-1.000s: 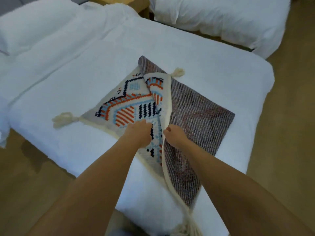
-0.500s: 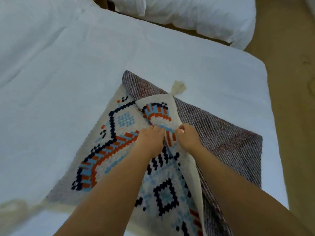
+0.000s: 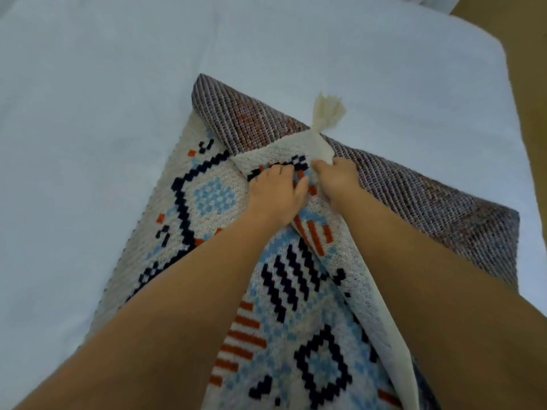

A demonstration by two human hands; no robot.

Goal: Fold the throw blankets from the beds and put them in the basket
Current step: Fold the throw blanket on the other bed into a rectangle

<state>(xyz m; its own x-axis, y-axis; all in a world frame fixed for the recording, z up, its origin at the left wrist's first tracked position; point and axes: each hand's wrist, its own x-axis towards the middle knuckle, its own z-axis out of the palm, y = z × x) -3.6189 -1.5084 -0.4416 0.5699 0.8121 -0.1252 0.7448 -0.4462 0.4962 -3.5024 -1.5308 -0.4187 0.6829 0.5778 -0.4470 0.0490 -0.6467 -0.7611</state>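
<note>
While both hands meet at the turned-over corner, the throw blanket (image 3: 213,199) lies partly folded on the white bed (image 3: 118,84), its patterned face up on the near and left side and its brownish woven underside (image 3: 414,196) showing along the far and right side. The left hand (image 3: 275,195) sits on the patterned flap with its fingers (image 3: 266,173) bent down into the cloth and the thumb pressed toward the other hand, so it looks to be gripping the flap. The right hand (image 3: 336,180), just beside it, pinches the cream border of the same flap, right below the cream tassel (image 3: 328,109) that sticks out past the fold.

The step in hand seems to be laying this corner across to make a clean fold. To do it well, I would draw the flap taut between the two hands before setting it down, line its cream border up with the edge beneath, and then smooth outward from the corner so no ridge is trapped. Thick knit like this tends to spring back, so a firm press along the crease should help. Tucking the tassel inside would keep the bundle tidy. No basket shows from here, so much of the task appears to lie ahead.
</note>
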